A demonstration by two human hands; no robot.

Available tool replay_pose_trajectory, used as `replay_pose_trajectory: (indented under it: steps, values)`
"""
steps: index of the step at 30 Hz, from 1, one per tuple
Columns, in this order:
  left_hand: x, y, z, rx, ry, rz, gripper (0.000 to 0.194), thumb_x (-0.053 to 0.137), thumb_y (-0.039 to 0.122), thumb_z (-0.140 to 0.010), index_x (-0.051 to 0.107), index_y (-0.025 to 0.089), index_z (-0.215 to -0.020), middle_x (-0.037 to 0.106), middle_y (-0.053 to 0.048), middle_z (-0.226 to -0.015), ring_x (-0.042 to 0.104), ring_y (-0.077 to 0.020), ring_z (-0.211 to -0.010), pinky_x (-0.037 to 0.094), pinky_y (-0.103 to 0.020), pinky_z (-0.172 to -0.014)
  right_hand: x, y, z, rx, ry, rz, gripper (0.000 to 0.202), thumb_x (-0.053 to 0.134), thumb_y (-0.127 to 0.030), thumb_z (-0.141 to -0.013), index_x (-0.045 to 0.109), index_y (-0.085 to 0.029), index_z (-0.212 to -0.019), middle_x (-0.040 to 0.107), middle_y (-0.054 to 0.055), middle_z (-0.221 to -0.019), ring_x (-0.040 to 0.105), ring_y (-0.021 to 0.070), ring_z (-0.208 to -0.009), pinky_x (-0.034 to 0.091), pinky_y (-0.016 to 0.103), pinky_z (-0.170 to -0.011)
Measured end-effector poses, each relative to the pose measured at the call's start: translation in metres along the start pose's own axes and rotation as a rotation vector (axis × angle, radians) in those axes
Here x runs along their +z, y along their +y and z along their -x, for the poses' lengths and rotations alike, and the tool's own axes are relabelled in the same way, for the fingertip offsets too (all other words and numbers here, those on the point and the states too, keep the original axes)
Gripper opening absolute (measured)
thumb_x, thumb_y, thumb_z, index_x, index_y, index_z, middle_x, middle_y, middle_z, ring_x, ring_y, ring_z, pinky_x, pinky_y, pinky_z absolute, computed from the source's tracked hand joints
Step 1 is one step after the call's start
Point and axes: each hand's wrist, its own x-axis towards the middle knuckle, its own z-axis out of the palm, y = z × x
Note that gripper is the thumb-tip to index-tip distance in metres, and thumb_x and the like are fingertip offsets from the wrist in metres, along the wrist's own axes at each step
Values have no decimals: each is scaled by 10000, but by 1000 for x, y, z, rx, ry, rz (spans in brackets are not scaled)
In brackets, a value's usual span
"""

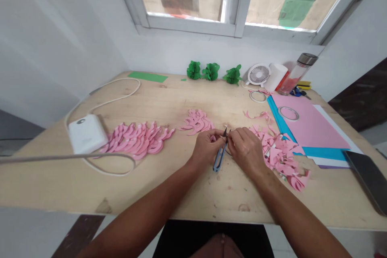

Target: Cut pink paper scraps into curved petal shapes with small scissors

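My left hand [208, 145] is closed, its thumb and fingertips pinched at the blade end of blue-handled thread snips [219, 160]. The dark blades point away from me, and the handle hangs down toward the table's front edge. Close against it, my right hand [245, 145] has its fingers curled together at the blades; what they pinch is too small to make out. Just beyond the left hand lies a small pile of curved pink paper pieces [196, 121]. Pink paper scraps [279, 153] are heaped beside my right wrist.
Overlapping pink cut-outs [139, 139] lie left, by a white power bank [87, 134] with a cable. Green paper shapes [211, 71], a small fan [259, 74] and a bottle [298, 74] stand at the back. Coloured sheets [314, 125] and a phone [367, 179] lie right.
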Motion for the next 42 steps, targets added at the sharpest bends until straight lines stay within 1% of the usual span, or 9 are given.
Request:
replay_pose_trajectory:
  steps: [6, 13, 17, 22, 31, 38, 42]
  values:
    - [0, -3, -1, -3, -5, 29, 214, 626, 240, -613, 688, 116, -776, 470, 52, -457, 341, -44, -383, 223, -185, -379, 2, 1, 1, 57, -2, -66, 164, 466, -165, -842, 534, -177, -693, 557, 52, -654, 477, 182, -665, 334, 297, -602]
    - [0, -3, -1, 11, -10, -25, 222, 618, 244, -631, 682, 113, -798, 482, 50, -474, 351, -45, -400, 237, -175, -388, 3, 1, 2, 203, -40, -244, 103, 498, -150, -795, 544, -180, -708, 588, 35, -674, 526, 171, -681, 366, 274, -614]
    - [0, -2, 0, 25, -13, -58, 217, 602, 230, -639, 682, 109, -802, 476, 49, -461, 349, -44, -393, 236, -173, -382, 2, 0, 1, 284, -65, -353, 72, 513, -143, -764, 541, -182, -710, 585, 22, -668, 528, 158, -657, 380, 260, -612]
    - [0, -1, 1, 24, -5, -78, 229, 586, 212, -645, 689, 114, -824, 475, 52, -449, 347, -44, -381, 237, -175, -378, 1, 1, 0, 360, -102, -426, 69, 514, -154, -747, 530, -188, -689, 565, 9, -638, 512, 147, -618, 371, 249, -580]
    - [0, -3, -1, 36, -3, -74, 217, 592, 212, -631, 691, 113, -797, 475, 54, -456, 342, -42, -389, 236, -176, -389, 2, 1, 2, 410, -129, -495, 66, 510, -177, -747, 525, -186, -682, 545, -6, -616, 493, 130, -586, 352, 235, -560]
    - [-1, -5, -2, 51, -10, -79, 229, 590, 210, -625, 693, 116, -806, 522, 32, -515, 388, -55, -434, 264, -177, -409, 1, 1, 1, 420, -132, -497, 67, 511, -184, -744, 522, -188, -678, 544, -5, -611, 493, 130, -583, 346, 233, -560]
    - [-1, -5, -2, 57, -11, -84, 220, 590, 219, -631, 691, 115, -797, 510, 36, -503, 370, -51, -424, 259, -178, -408, 0, 1, 0, 426, -137, -503, 68, 504, -182, -740, 525, -186, -676, 541, -6, -608, 490, 128, -574, 344, 230, -553]
